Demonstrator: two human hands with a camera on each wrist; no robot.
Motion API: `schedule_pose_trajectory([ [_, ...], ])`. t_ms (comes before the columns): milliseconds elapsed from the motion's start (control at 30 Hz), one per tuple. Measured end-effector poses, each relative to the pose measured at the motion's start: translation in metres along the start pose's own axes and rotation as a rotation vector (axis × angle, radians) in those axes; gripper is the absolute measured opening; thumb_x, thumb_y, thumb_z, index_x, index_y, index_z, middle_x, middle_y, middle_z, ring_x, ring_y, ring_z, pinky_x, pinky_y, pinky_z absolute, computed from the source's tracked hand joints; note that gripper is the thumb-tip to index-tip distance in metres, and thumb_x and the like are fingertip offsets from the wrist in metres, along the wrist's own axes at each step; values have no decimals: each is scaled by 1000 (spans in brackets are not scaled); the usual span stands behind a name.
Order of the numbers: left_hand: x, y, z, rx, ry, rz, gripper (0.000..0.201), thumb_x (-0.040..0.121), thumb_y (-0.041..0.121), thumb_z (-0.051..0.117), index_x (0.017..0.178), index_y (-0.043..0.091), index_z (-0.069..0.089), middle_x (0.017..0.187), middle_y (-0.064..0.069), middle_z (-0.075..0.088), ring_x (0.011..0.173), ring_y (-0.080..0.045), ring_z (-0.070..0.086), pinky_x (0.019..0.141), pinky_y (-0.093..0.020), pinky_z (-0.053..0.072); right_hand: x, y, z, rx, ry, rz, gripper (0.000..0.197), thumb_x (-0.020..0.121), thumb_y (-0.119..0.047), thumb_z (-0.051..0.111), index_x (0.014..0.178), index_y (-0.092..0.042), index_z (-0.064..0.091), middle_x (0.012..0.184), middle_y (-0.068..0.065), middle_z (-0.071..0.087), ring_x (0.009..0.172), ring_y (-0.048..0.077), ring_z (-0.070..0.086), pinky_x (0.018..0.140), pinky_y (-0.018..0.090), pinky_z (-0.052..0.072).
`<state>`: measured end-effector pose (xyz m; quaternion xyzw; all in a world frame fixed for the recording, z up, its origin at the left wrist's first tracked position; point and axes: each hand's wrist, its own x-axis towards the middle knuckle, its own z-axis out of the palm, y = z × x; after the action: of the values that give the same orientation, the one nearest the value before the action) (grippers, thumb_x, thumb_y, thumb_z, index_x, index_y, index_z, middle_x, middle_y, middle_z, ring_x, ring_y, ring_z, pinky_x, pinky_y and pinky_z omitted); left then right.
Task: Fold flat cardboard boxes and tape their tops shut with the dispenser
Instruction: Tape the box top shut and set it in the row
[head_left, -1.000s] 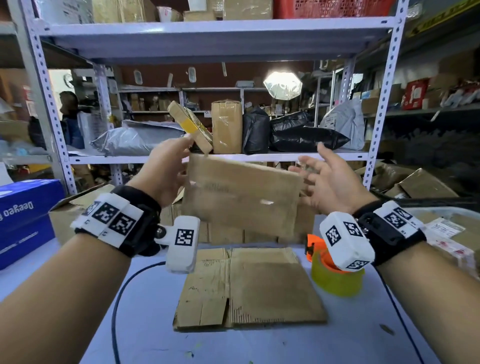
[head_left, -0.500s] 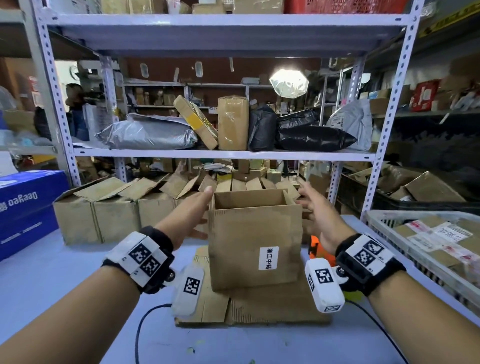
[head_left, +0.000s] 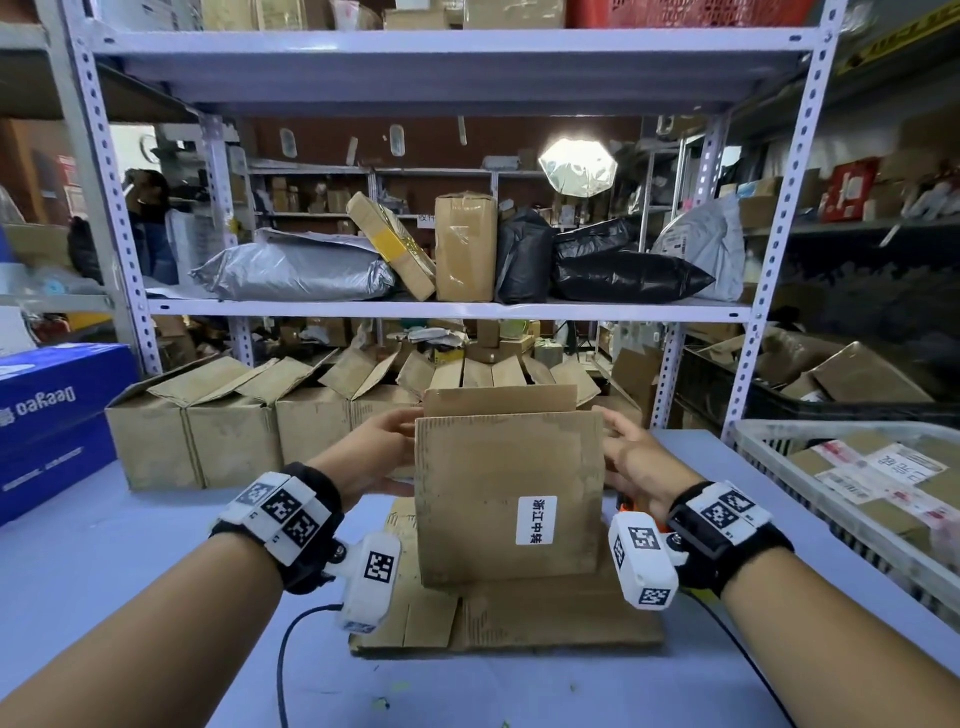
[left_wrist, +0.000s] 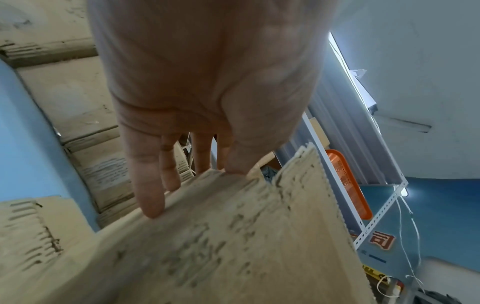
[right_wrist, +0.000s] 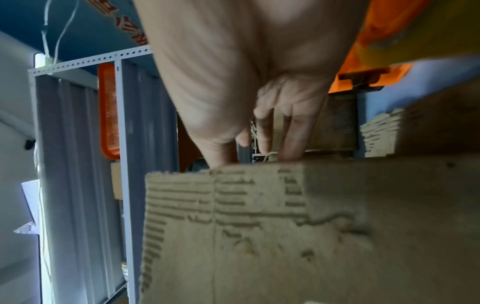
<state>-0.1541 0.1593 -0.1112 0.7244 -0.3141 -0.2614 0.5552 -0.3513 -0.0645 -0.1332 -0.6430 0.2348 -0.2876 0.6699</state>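
A brown cardboard box (head_left: 498, 467) with a white label (head_left: 536, 519) stands upright and open-topped on a pile of flat cardboard (head_left: 545, 618). My left hand (head_left: 395, 441) lies against its left side with straight fingers. In the left wrist view the left hand (left_wrist: 197, 185) has its thumb on the cardboard edge (left_wrist: 233, 236). My right hand (head_left: 621, 447) lies flat against the right side. The right wrist view has the right hand (right_wrist: 259, 152) reaching past the box edge (right_wrist: 259, 205). The orange tape dispenser (head_left: 625, 505) is mostly hidden behind my right wrist; part of the dispenser (right_wrist: 389, 30) appears in the right wrist view.
A row of open cardboard boxes (head_left: 234, 431) lines the back of the blue table (head_left: 130, 545). A blue carton (head_left: 52, 415) is at the left. A white crate (head_left: 779, 431) of taped parcels is at the right. Metal shelving (head_left: 769, 260) rises behind.
The box was held tilted in the air, then came down upright onto the flat cardboard. Both hands have moved in against its two sides.
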Motion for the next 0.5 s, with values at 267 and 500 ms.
schedule_pose_trajectory([
  [267,4,7,-2,76,-73,9,54,95,-12,44,129,29,58,120,-11,68,96,-22,71,65,-37,61,0,3,-3,-30,-128,-14,44,97,-13,61,140,-21,52,119,10,72,103,30,70,73,36,60],
  [500,1,5,1,155,-45,8,31,101,-3,44,123,13,60,112,-7,71,98,-21,71,76,-46,63,2,7,-7,-120,-159,-46,27,100,-20,57,122,-31,66,110,11,74,94,28,70,77,41,60],
])
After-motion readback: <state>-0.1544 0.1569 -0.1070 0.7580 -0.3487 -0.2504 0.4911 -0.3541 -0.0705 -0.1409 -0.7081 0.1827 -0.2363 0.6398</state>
